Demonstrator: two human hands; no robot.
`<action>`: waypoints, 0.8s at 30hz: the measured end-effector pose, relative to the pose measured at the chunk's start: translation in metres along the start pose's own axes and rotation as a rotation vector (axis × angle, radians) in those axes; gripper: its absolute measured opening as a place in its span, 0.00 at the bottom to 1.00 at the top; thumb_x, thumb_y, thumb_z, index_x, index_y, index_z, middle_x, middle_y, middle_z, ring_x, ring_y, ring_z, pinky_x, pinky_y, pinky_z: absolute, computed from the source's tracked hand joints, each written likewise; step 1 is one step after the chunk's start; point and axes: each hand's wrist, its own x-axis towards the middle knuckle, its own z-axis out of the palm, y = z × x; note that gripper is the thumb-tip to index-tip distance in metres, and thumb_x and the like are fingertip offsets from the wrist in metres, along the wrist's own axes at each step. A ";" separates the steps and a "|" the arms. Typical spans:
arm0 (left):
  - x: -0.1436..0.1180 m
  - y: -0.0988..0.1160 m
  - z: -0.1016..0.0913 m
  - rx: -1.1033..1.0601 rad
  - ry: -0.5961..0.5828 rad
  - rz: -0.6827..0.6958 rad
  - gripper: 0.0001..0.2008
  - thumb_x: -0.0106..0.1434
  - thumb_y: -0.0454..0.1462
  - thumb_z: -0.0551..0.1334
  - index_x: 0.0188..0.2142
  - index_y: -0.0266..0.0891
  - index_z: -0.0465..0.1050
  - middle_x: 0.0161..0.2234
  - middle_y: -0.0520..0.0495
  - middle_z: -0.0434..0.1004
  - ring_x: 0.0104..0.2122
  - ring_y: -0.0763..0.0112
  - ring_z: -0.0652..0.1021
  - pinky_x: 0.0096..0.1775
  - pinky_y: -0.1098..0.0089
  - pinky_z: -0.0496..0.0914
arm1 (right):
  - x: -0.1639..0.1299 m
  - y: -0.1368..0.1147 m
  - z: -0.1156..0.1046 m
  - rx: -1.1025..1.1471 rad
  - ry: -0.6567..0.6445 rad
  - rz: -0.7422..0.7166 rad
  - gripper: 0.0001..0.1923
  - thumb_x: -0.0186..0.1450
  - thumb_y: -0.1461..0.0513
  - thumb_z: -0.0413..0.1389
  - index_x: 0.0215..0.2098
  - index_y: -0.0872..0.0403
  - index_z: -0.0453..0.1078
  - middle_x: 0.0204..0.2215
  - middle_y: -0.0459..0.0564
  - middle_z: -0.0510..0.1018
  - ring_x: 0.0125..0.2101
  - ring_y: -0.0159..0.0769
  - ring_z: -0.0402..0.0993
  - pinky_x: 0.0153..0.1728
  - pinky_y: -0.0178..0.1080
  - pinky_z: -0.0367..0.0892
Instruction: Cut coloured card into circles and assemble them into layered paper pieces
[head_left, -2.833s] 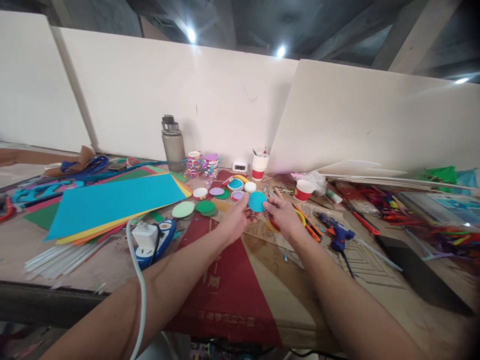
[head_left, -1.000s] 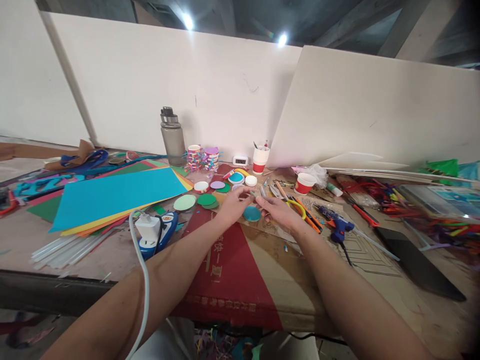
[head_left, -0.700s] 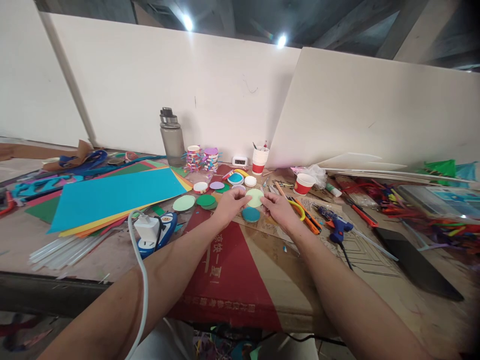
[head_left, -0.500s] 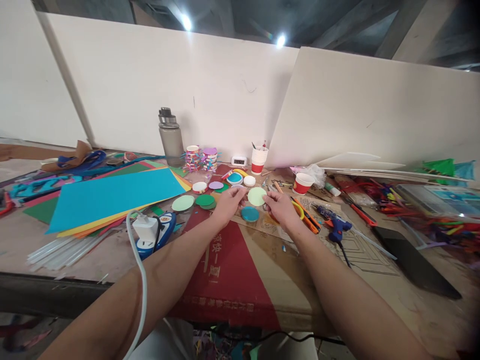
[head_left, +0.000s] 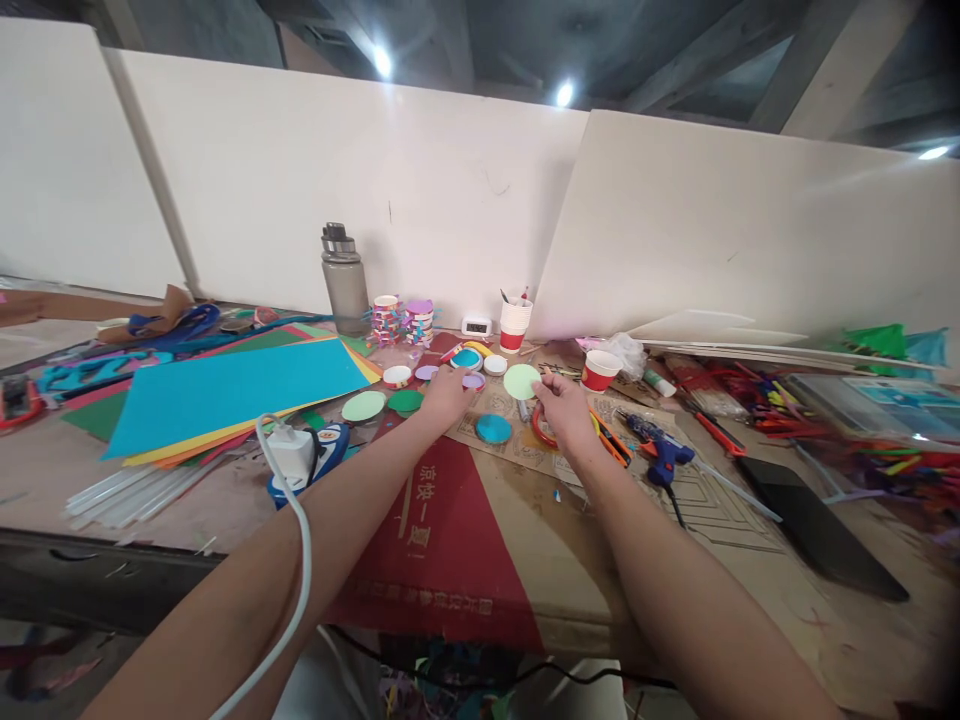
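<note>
My right hand (head_left: pixel 564 405) pinches a pale green paper circle (head_left: pixel 521 381) by its right edge, holding it above the table. My left hand (head_left: pixel 447 400) is over the small round pieces at the middle, beside a purple disc (head_left: pixel 474 382) and just in front of a blue-topped round piece (head_left: pixel 466 359). Its fingertips are small and partly hidden, so I cannot tell whether they grip anything. Below and between the hands lies a blue disc (head_left: pixel 493 429). Left of my left hand are a dark green circle (head_left: pixel 405 401) and a larger pale green circle (head_left: pixel 364 406).
Stacked coloured sheets (head_left: pixel 236 395), a power strip (head_left: pixel 330 450) and a white cable (head_left: pixel 304 540) are at left. A bottle (head_left: pixel 346 285) and stacked paper cups (head_left: pixel 514 325) stand behind. A red-and-white cup (head_left: pixel 600 370), glue gun (head_left: pixel 667 460) and black phone-like slab (head_left: pixel 821 530) are at right.
My left hand has moved away from the pale green circle, left and slightly back to the purple disc. My right hand still holds the circle. The view has shifted slightly.
</note>
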 end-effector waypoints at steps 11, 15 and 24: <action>-0.002 -0.002 0.008 -0.084 0.077 0.120 0.05 0.57 0.33 0.64 0.25 0.40 0.73 0.35 0.41 0.75 0.43 0.56 0.74 0.50 0.58 0.67 | 0.002 -0.003 0.001 0.124 0.017 0.077 0.13 0.53 0.51 0.59 0.25 0.52 0.68 0.14 0.39 0.64 0.18 0.29 0.57 0.21 0.34 0.54; -0.011 0.009 0.005 -0.303 0.108 0.206 0.02 0.59 0.32 0.63 0.30 0.39 0.74 0.47 0.40 0.70 0.49 0.59 0.73 0.48 0.60 0.71 | 0.000 -0.006 0.001 0.170 0.009 0.110 0.13 0.52 0.52 0.60 0.25 0.53 0.68 0.14 0.39 0.64 0.17 0.28 0.57 0.20 0.34 0.54; -0.025 0.037 -0.004 -0.605 0.100 0.282 0.04 0.54 0.32 0.68 0.28 0.39 0.74 0.48 0.41 0.69 0.54 0.58 0.72 0.49 0.59 0.73 | -0.003 -0.014 0.000 0.279 0.010 0.160 0.17 0.49 0.51 0.63 0.25 0.52 0.65 0.14 0.38 0.65 0.16 0.27 0.58 0.17 0.32 0.55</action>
